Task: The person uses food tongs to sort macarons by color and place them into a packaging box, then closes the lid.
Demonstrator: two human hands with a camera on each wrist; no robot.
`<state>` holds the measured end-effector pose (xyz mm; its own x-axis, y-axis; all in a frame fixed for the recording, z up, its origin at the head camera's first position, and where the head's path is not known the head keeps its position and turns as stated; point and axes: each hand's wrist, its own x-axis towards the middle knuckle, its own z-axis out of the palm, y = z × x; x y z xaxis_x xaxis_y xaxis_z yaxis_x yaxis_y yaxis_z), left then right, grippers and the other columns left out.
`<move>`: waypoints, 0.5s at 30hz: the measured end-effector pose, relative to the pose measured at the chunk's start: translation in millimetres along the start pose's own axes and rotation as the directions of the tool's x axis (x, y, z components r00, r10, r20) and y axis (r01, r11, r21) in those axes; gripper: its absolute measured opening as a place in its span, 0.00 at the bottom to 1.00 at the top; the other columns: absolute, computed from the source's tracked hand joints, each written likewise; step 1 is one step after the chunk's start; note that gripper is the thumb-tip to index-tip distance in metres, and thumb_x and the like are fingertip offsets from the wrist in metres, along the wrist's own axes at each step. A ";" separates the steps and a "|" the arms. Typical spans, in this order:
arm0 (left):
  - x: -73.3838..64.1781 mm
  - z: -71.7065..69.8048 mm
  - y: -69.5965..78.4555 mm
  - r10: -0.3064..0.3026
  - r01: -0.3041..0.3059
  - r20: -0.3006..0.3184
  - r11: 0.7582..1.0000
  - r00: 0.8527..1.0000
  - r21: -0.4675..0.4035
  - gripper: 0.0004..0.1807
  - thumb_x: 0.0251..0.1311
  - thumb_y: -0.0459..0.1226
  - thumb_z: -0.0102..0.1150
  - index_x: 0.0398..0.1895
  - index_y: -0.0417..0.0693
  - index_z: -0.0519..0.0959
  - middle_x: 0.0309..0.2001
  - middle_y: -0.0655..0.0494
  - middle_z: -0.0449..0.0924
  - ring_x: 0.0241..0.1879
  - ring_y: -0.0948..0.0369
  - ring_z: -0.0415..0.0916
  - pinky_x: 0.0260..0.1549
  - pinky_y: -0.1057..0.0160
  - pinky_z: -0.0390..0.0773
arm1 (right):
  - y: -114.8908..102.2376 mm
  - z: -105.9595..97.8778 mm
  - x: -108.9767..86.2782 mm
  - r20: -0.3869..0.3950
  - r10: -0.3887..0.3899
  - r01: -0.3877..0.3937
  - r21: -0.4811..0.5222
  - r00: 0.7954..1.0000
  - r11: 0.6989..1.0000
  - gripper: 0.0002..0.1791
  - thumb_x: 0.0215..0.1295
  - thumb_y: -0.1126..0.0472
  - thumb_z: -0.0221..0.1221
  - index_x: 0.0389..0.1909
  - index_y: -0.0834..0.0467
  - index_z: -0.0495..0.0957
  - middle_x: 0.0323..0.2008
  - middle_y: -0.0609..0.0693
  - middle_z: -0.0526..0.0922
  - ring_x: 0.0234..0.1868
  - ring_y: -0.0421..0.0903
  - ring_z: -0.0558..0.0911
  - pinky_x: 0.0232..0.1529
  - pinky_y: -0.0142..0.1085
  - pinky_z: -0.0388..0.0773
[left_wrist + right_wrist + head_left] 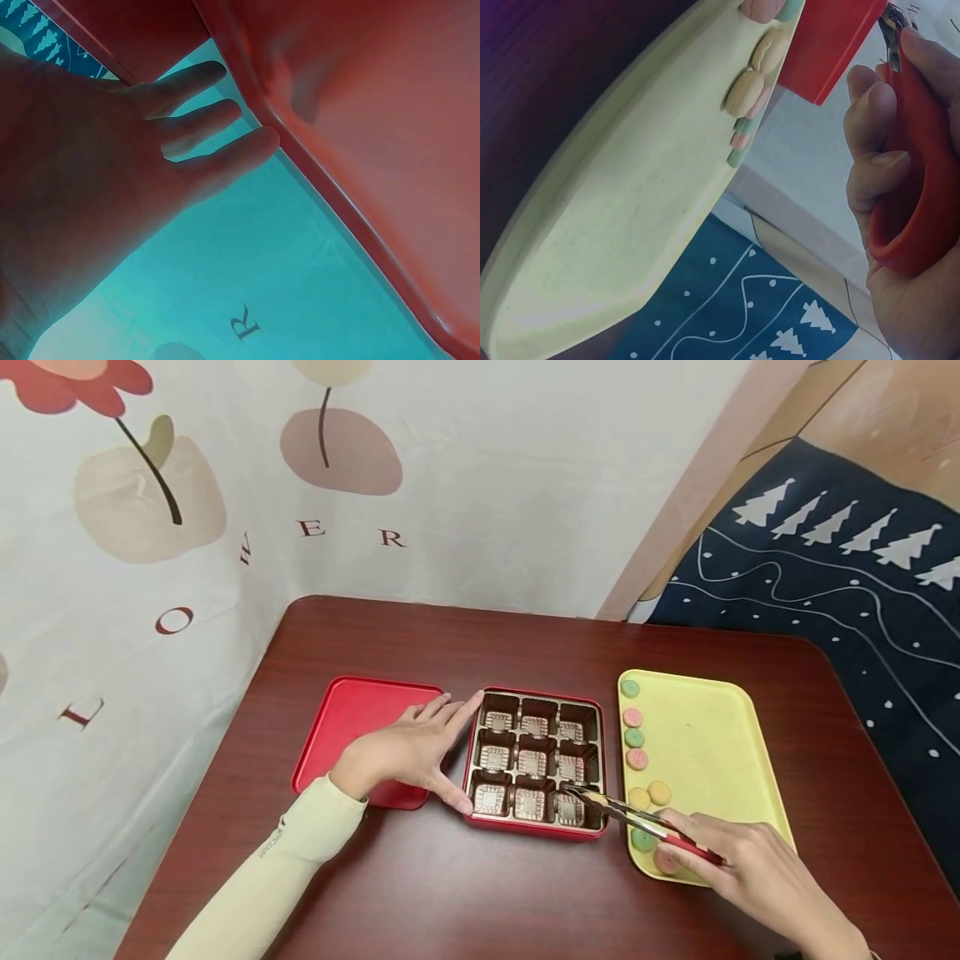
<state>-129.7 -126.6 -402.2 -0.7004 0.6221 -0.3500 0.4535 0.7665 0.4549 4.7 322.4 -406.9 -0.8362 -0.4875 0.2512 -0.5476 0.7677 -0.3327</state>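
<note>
My right hand (757, 860) grips red-handled tongs (922, 172). Their metal tips reach over the front right compartment of a red box (536, 835) with a brown nine-compartment insert (534, 760). No piece shows between the tips, and the compartment floors show bare. My left hand (416, 747) is spread along the box's left side, thumb at the front corner and index finger at the back corner, fingers fairly straight. To the right, a yellow tray (712, 743) carries macarons along its left side: green (630, 688), pink (633, 717) and yellow (659, 792). The right hand overlaps the tray's front.
A red lid (352, 727) lies to the left of the box, partly under the left hand. The brown table (450, 885) meets a printed white cloth (487, 485) at the back. A dark blue cloth with white trees (847, 577) hangs at the right.
</note>
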 end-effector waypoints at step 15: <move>2.0 0.7 0.2 -0.035 0.036 0.028 0.999 0.999 -0.030 0.88 0.41 0.74 0.81 0.90 0.59 0.25 0.87 0.35 0.44 0.86 0.38 0.34 0.79 0.31 0.42 | -7.3 4.6 -3.3 -0.058 -0.093 0.090 -0.056 0.994 0.994 0.22 0.71 0.41 0.72 0.61 0.43 0.88 0.41 0.37 0.90 0.31 0.28 0.81 0.28 0.26 0.77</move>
<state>-130.7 -125.1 -403.3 -0.7002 0.5989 -0.3886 0.4112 0.7833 0.4662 11.3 316.5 -409.5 -0.7781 -0.5322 0.3336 -0.6183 0.7425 -0.2577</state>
